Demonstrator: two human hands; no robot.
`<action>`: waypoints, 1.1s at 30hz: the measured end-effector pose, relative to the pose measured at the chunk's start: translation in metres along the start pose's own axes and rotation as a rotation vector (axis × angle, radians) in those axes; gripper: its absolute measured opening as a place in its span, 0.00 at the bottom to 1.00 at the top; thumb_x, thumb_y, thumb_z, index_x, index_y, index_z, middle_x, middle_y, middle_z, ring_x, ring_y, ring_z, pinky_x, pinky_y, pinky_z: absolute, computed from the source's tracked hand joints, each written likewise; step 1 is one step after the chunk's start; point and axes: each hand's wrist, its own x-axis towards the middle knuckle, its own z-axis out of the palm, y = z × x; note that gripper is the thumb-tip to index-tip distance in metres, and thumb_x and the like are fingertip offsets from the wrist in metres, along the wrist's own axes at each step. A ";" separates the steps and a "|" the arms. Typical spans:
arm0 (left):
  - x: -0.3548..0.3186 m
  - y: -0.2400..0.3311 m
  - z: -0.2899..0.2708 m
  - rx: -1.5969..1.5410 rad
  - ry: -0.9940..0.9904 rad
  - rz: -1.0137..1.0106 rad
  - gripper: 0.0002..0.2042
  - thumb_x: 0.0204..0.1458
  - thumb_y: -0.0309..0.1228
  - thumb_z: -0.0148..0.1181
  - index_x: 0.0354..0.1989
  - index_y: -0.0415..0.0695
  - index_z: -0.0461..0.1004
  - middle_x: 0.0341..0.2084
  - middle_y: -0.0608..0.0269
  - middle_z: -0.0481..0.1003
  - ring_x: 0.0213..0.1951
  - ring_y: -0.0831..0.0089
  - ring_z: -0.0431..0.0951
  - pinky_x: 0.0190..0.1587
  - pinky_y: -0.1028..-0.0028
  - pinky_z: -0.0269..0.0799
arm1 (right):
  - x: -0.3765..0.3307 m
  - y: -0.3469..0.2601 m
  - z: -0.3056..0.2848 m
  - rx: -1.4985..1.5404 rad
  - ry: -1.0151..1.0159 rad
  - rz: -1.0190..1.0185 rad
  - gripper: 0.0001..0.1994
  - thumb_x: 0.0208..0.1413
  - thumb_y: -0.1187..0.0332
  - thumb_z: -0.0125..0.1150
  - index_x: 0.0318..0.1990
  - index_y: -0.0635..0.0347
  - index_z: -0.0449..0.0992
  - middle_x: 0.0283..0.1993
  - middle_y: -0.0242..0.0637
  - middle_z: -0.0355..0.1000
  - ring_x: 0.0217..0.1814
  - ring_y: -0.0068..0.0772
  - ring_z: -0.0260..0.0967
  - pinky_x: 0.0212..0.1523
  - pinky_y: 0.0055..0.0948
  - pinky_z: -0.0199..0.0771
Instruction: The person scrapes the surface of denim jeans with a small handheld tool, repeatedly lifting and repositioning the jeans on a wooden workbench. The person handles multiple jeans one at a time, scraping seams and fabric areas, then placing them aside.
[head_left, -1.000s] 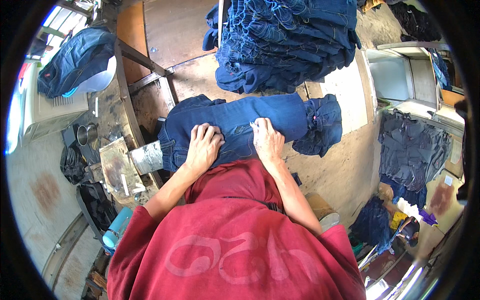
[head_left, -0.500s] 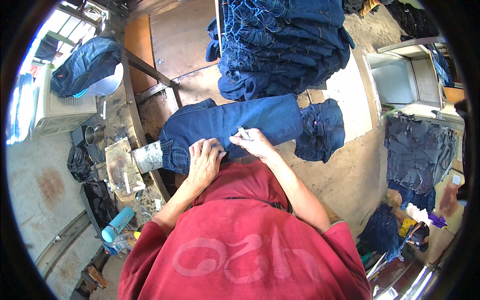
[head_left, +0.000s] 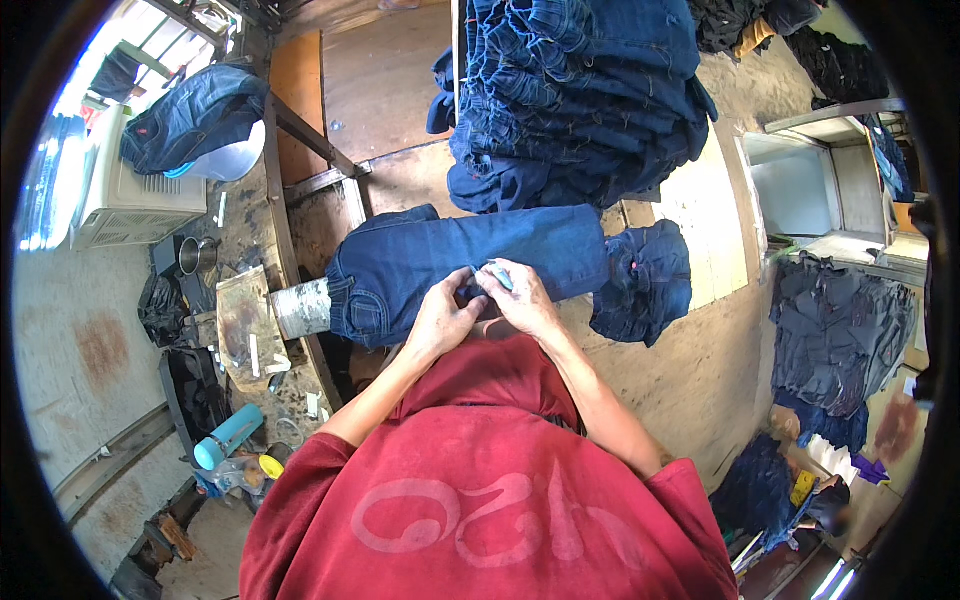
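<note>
A pair of blue jeans (head_left: 470,245) is drawn lengthwise over a pale cylindrical form (head_left: 300,308) in front of me, its waist to the left. At the near edge of the leg, my left hand (head_left: 444,318) is closed, thumb and fingers pinching the denim. My right hand (head_left: 523,303) touches it from the right, closed around a short pale stick-like piece (head_left: 501,276) whose kind I cannot make out. Between the two hands a fold of dark denim shows, partly hidden by the fingers. Dark blue bunched denim (head_left: 645,280) hangs at the right end of the form.
Beyond the jeans rises a tall stack of blue jeans (head_left: 580,110). To the left are a worn wooden bench (head_left: 240,225), a metal mug (head_left: 198,256), a turquoise bottle (head_left: 228,437) and a white appliance (head_left: 140,215). A pile of dark garments (head_left: 842,335) lies at right; another person (head_left: 828,500) is at lower right.
My left hand has moved right along the near edge and now meets my right hand. The right hand's pale piece has tilted. The whole view has shifted slightly.
</note>
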 end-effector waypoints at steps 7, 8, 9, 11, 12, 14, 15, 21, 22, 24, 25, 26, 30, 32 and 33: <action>0.000 -0.018 0.012 -0.388 -0.076 -0.212 0.52 0.57 0.18 0.66 0.84 0.31 0.36 0.55 0.41 0.81 0.50 0.66 0.85 0.54 0.71 0.81 | 0.004 -0.019 -0.025 -0.430 0.116 0.228 0.31 0.61 0.35 0.70 0.34 0.60 0.83 0.31 0.50 0.83 0.38 0.58 0.84 0.40 0.51 0.82; -0.003 -0.020 0.011 -0.385 -0.083 -0.204 0.52 0.56 0.18 0.66 0.84 0.30 0.35 0.56 0.40 0.81 0.50 0.66 0.85 0.54 0.71 0.81 | 0.003 -0.020 -0.025 -0.406 0.097 0.187 0.31 0.60 0.34 0.70 0.34 0.59 0.83 0.31 0.50 0.84 0.38 0.58 0.85 0.40 0.51 0.82; -0.006 -0.020 0.010 -0.382 -0.090 -0.198 0.52 0.56 0.17 0.67 0.84 0.30 0.35 0.56 0.39 0.81 0.51 0.65 0.86 0.54 0.70 0.81 | 0.002 -0.020 -0.025 -0.392 0.117 0.134 0.32 0.58 0.32 0.70 0.33 0.59 0.83 0.31 0.50 0.84 0.38 0.58 0.85 0.41 0.52 0.82; -0.010 -0.019 0.007 -0.472 -0.128 -0.186 0.53 0.57 0.18 0.67 0.84 0.31 0.33 0.56 0.38 0.82 0.52 0.64 0.85 0.56 0.70 0.81 | -0.002 -0.019 -0.025 -0.388 0.147 0.116 0.33 0.57 0.31 0.71 0.33 0.59 0.84 0.31 0.49 0.84 0.38 0.57 0.85 0.42 0.52 0.83; -0.012 -0.017 0.006 -0.517 -0.120 -0.185 0.54 0.57 0.18 0.67 0.84 0.31 0.32 0.55 0.38 0.82 0.53 0.64 0.85 0.57 0.69 0.80 | -0.004 -0.017 -0.026 -0.397 0.154 0.154 0.34 0.56 0.30 0.70 0.32 0.59 0.84 0.31 0.49 0.84 0.39 0.57 0.85 0.42 0.51 0.83; -0.015 -0.015 0.004 -0.633 -0.107 -0.217 0.48 0.59 0.20 0.67 0.83 0.30 0.41 0.49 0.45 0.83 0.44 0.69 0.85 0.48 0.73 0.81 | -0.007 -0.012 -0.031 -0.462 0.116 0.294 0.34 0.56 0.30 0.70 0.33 0.60 0.84 0.31 0.51 0.83 0.38 0.56 0.85 0.42 0.50 0.83; -0.015 -0.014 0.005 -0.685 -0.119 -0.274 0.45 0.60 0.21 0.68 0.82 0.29 0.45 0.45 0.48 0.84 0.39 0.72 0.85 0.44 0.75 0.81 | -0.007 -0.008 -0.034 -0.421 0.038 0.322 0.34 0.57 0.30 0.70 0.33 0.60 0.84 0.31 0.52 0.83 0.38 0.57 0.85 0.42 0.50 0.82; -0.012 -0.018 0.016 -0.648 0.008 -0.426 0.09 0.70 0.32 0.59 0.51 0.41 0.72 0.22 0.74 0.68 0.16 0.83 0.60 0.22 0.77 0.58 | -0.007 0.022 -0.027 -0.315 -0.018 0.140 0.25 0.64 0.45 0.69 0.33 0.62 0.84 0.29 0.53 0.81 0.33 0.59 0.81 0.39 0.52 0.78; -0.014 -0.018 0.016 -0.723 0.049 -0.431 0.06 0.71 0.32 0.57 0.47 0.43 0.72 0.25 0.70 0.73 0.16 0.82 0.61 0.21 0.76 0.58 | -0.008 0.025 -0.025 -0.303 0.025 0.113 0.21 0.65 0.50 0.68 0.32 0.62 0.82 0.27 0.51 0.79 0.30 0.58 0.79 0.36 0.52 0.77; -0.021 -0.018 0.014 -0.787 0.064 -0.452 0.05 0.71 0.31 0.55 0.47 0.43 0.72 0.28 0.68 0.76 0.16 0.81 0.60 0.21 0.76 0.58 | -0.012 0.030 -0.025 -0.273 0.071 0.097 0.22 0.65 0.51 0.68 0.30 0.63 0.81 0.25 0.51 0.78 0.29 0.56 0.79 0.34 0.51 0.76; -0.025 -0.017 0.012 -0.815 0.068 -0.465 0.04 0.72 0.30 0.54 0.48 0.43 0.72 0.30 0.67 0.78 0.15 0.81 0.60 0.21 0.76 0.57 | -0.015 0.030 -0.025 -0.276 0.096 0.115 0.22 0.65 0.51 0.68 0.30 0.63 0.80 0.25 0.50 0.78 0.28 0.56 0.79 0.34 0.50 0.75; -0.028 -0.015 0.009 -0.858 0.057 -0.502 0.04 0.73 0.30 0.52 0.47 0.45 0.72 0.35 0.64 0.81 0.15 0.81 0.60 0.20 0.76 0.57 | -0.017 0.030 -0.026 -0.254 0.082 0.095 0.22 0.65 0.51 0.68 0.29 0.63 0.79 0.24 0.50 0.77 0.28 0.55 0.78 0.33 0.50 0.75; -0.025 -0.010 0.004 -0.892 -0.030 -0.594 0.04 0.73 0.32 0.56 0.47 0.47 0.74 0.29 0.71 0.76 0.15 0.83 0.58 0.19 0.77 0.54 | -0.022 0.023 -0.030 -0.221 0.075 0.069 0.21 0.65 0.54 0.69 0.28 0.63 0.78 0.23 0.49 0.76 0.27 0.55 0.78 0.32 0.49 0.74; -0.018 -0.009 0.006 -0.684 -0.125 -0.461 0.05 0.72 0.32 0.57 0.44 0.46 0.75 0.28 0.73 0.74 0.15 0.85 0.59 0.19 0.78 0.54 | -0.023 0.019 -0.032 -0.220 0.082 0.048 0.20 0.65 0.55 0.69 0.28 0.63 0.78 0.23 0.50 0.77 0.27 0.55 0.78 0.32 0.49 0.74; -0.016 -0.009 0.007 -0.576 -0.123 -0.390 0.05 0.71 0.32 0.58 0.43 0.46 0.76 0.28 0.73 0.73 0.15 0.85 0.59 0.19 0.78 0.54 | -0.023 0.018 -0.034 -0.221 0.091 0.030 0.20 0.64 0.55 0.69 0.28 0.63 0.79 0.24 0.50 0.77 0.27 0.55 0.79 0.32 0.49 0.74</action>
